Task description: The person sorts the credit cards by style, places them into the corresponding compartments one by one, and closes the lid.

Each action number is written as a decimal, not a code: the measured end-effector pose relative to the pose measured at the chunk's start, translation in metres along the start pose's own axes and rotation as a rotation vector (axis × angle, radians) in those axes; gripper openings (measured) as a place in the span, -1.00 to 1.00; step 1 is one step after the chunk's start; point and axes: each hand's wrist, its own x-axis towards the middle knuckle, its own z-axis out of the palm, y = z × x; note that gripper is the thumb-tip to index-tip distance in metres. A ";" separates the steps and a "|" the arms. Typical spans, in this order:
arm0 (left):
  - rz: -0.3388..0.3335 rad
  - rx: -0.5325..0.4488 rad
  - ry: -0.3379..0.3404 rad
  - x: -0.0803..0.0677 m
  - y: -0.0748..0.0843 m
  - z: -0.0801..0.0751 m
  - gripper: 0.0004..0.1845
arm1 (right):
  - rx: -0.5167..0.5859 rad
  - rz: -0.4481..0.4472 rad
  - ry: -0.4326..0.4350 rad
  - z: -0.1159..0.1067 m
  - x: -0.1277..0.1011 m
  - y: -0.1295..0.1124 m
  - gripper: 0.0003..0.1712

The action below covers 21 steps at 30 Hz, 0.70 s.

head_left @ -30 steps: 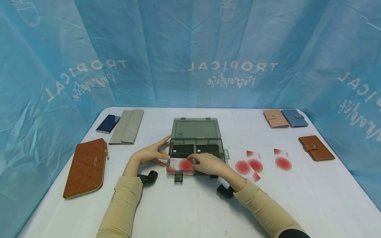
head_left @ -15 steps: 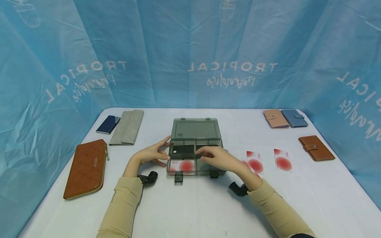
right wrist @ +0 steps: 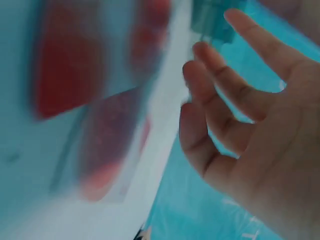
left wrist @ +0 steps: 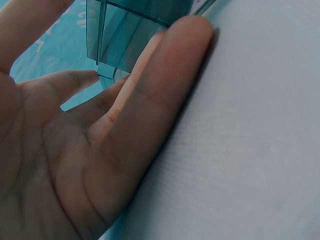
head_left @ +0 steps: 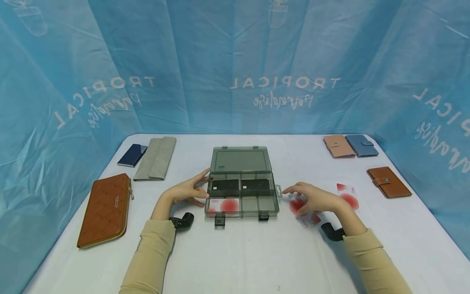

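A translucent grey-green compartment box (head_left: 253,205) lies with its lid (head_left: 240,159) folded back. Two black cards (head_left: 225,186) with small pale squares sit in its rear compartments, and a red-and-white card (head_left: 225,205) lies in the front left one. My left hand (head_left: 186,191) touches the box's left side with spread fingers; in the left wrist view its fingers (left wrist: 165,85) reach to the box wall. Right of the box, my right hand (head_left: 318,198) hovers over several red-and-white cards (head_left: 296,207), partly hiding them. The right wrist view shows its fingers (right wrist: 202,95) loosely bent around nothing.
Another red-and-white card (head_left: 349,199) lies farther right. A brown wallet (head_left: 389,182), a tan one (head_left: 339,146) and a blue one (head_left: 361,145) lie at the right. Leftward are a brown zip wallet (head_left: 105,210), a grey folder (head_left: 156,158) and a navy booklet (head_left: 132,155).
My right hand has let go of the card in the front left compartment and moved rightward, out of the box, to above the loose cards. My left hand stays at the box's side.
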 end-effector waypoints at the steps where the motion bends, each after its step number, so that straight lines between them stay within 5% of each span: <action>1: -0.001 0.000 0.000 0.000 0.000 0.000 0.10 | -0.044 0.014 -0.027 0.000 -0.002 0.003 -0.28; 6: 0.005 0.010 0.010 0.001 0.000 -0.001 0.09 | -0.218 0.071 -0.028 -0.001 -0.002 0.010 -0.20; 14: 0.004 0.011 0.008 0.001 0.001 -0.001 0.11 | -0.310 0.110 0.066 -0.004 0.010 0.016 -0.34; 21: 0.000 0.004 0.007 0.000 0.000 0.001 0.11 | -0.158 0.260 0.310 -0.006 0.019 0.019 -0.35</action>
